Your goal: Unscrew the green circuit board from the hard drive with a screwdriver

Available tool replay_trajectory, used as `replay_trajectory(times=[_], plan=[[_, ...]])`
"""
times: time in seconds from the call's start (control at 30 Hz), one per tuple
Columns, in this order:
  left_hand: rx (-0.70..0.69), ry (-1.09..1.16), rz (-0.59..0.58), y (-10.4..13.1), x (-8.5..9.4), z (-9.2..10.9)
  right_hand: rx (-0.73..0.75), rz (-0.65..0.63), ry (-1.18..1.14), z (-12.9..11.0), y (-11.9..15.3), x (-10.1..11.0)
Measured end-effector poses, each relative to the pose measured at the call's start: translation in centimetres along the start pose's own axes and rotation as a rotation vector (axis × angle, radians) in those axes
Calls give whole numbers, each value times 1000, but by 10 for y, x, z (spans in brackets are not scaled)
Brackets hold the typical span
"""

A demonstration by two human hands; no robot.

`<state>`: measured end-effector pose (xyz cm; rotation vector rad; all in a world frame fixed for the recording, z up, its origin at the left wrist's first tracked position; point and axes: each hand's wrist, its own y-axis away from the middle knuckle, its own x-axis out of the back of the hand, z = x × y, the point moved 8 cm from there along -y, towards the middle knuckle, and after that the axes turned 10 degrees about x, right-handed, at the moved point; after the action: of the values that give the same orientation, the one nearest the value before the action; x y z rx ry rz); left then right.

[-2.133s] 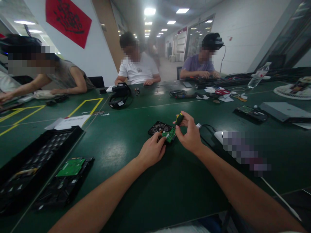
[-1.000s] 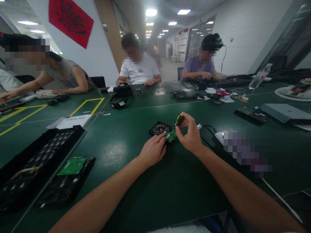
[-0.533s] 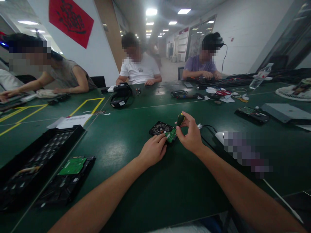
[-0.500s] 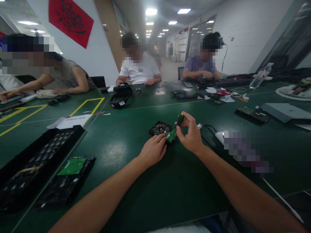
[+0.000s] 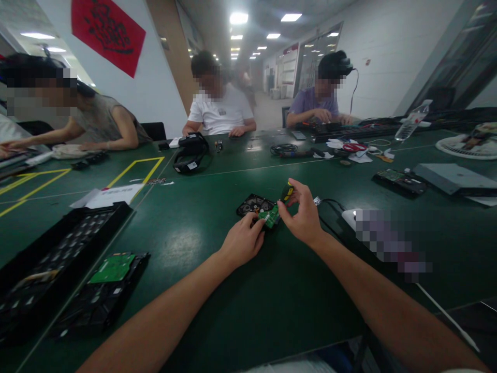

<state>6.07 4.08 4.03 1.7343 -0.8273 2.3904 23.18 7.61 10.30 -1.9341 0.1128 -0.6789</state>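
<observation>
My right hand [image 5: 305,212] pinches a screwdriver [image 5: 287,191] by its dark green and yellow handle. Its lower end points down at a green circuit board [image 5: 268,217]; the tip is too small to make out. This board lies on the near right part of a small black device [image 5: 254,203] with round parts, on the table in front of me. With fingers bent over the board's left edge, my left hand [image 5: 243,241] holds it steady. The undersides of those fingers are hidden.
A black drive-like unit with a green board [image 5: 112,269] and a long black tray [image 5: 58,259] lie at left. To the right are a white power bank-like object [image 5: 349,220] with a cable and a grey box [image 5: 454,178]. Co-workers sit across the green table [image 5: 194,311].
The screwdriver handle has turned, showing more yellow. Both hands stay at the board, and the left fingers have shifted slightly. The whole view has moved a little.
</observation>
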Motion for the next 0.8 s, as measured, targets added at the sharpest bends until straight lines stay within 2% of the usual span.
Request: replay_trajectory(times=[0.4, 0.8], plan=[[17, 15, 3, 1, -3, -2, 39, -16, -3, -5, -3, 1], [-3, 25, 6, 1, -3, -2, 4, -7, -47, -1, 1, -2]])
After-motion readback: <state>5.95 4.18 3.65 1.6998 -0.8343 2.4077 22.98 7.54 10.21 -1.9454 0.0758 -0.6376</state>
